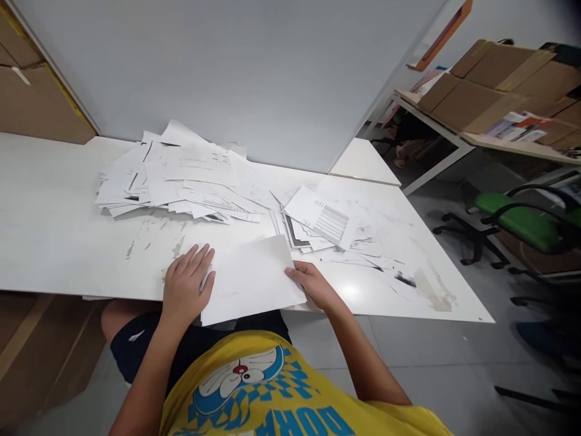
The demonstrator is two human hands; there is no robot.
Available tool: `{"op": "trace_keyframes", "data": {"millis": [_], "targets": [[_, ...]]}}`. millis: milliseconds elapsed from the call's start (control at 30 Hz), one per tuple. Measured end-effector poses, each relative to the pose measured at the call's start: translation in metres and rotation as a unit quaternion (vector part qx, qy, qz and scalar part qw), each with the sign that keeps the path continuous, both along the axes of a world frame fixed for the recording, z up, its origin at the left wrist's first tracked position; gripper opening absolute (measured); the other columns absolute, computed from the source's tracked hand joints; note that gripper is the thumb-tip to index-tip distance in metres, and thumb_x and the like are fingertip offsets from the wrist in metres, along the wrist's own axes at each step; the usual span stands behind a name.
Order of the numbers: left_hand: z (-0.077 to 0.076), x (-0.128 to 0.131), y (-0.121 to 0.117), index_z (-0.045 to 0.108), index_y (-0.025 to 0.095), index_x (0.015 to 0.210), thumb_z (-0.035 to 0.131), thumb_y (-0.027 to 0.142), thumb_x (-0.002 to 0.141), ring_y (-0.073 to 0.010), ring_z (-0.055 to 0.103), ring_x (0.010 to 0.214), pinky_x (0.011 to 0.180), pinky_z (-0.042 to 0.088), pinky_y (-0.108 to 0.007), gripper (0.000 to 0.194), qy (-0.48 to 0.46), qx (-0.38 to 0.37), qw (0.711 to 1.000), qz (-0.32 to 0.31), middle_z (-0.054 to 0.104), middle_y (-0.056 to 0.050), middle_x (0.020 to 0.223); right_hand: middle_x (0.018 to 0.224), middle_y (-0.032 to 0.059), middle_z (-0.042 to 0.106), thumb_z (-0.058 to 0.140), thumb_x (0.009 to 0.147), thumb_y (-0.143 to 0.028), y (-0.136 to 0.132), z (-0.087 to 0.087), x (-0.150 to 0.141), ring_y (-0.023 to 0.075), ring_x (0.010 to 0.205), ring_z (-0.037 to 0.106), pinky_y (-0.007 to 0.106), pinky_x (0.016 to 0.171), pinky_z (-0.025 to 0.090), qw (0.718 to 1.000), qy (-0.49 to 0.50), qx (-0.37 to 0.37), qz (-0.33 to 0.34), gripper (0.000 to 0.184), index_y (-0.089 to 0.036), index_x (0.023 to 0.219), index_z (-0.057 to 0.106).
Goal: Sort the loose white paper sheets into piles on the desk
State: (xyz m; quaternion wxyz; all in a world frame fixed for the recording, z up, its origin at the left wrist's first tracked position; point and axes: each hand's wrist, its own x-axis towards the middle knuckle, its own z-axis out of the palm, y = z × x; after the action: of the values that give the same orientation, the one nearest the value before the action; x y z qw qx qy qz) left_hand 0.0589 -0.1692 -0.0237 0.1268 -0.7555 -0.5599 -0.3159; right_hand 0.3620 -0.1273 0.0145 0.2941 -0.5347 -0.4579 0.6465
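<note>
A blank white sheet of paper point(252, 278) lies at the near edge of the white table, its front corner jutting over my lap. My right hand point(311, 281) pinches its right edge, thumb on top and fingers underneath. My left hand point(188, 281) rests flat at the sheet's left side, fingers stretched out. Whether more sheets lie under this one, I cannot tell. Behind the left hand spreads a large messy heap of papers point(195, 163). A smaller pile of printed papers point(318, 218) sits just beyond the right hand.
A grey partition point(227, 72) rises along the back of the table point(49, 212). Cardboard boxes stand at the far left point(43, 97) and on another desk at the right point(494, 85). A green office chair point(521, 221) is on the floor to the right.
</note>
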Motion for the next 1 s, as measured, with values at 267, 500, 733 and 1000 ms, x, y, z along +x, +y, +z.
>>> {"op": "trace_keyframes", "data": {"millis": [267,500,733,1000], "targets": [[0.0,0.002,-0.004,0.06,0.023,0.145,0.053,0.025,0.096,-0.0303,0.057,0.139,0.113,0.037,-0.045,0.049,0.013,-0.034,0.999,-0.004,0.064,-0.008,0.145,0.068,0.0032,0.07,0.077,0.069,-0.051,-0.001,-0.008,-0.009,0.0198,0.062,0.06,0.032,0.064,0.042,0.998,0.02,-0.007,-0.061,0.035,-0.017,0.077,0.07],[0.006,0.001,-0.004,0.066,0.025,0.138,0.052,0.021,0.094,-0.0286,0.063,0.132,0.104,0.043,-0.042,0.047,0.004,-0.061,0.998,-0.001,0.069,-0.008,0.139,0.064,0.0027,0.065,0.075,0.069,-0.055,0.002,-0.003,-0.013,0.0196,0.058,0.055,0.032,0.061,0.04,0.998,0.006,-0.001,-0.054,0.037,-0.019,0.073,0.067],[0.007,0.0,-0.007,0.062,0.023,0.142,0.054,0.022,0.094,-0.0291,0.063,0.131,0.103,0.041,-0.04,0.048,0.023,-0.013,1.0,0.006,0.068,-0.008,0.14,0.056,0.0013,0.051,0.067,0.085,-0.053,0.003,0.014,0.025,0.0194,0.056,0.049,0.032,0.053,0.037,0.938,-0.135,0.247,-0.202,0.037,-0.022,0.066,0.064],[0.005,0.0,-0.004,0.06,0.026,0.144,0.055,0.022,0.093,-0.0283,0.066,0.126,0.102,0.043,-0.04,0.051,0.004,-0.014,1.0,0.007,0.07,-0.008,0.137,0.108,0.0188,0.067,0.051,0.093,-0.02,0.063,0.012,0.101,0.0358,0.107,0.063,0.052,0.09,0.049,0.56,-0.449,0.63,-0.296,0.039,-0.02,0.122,0.077]]}}
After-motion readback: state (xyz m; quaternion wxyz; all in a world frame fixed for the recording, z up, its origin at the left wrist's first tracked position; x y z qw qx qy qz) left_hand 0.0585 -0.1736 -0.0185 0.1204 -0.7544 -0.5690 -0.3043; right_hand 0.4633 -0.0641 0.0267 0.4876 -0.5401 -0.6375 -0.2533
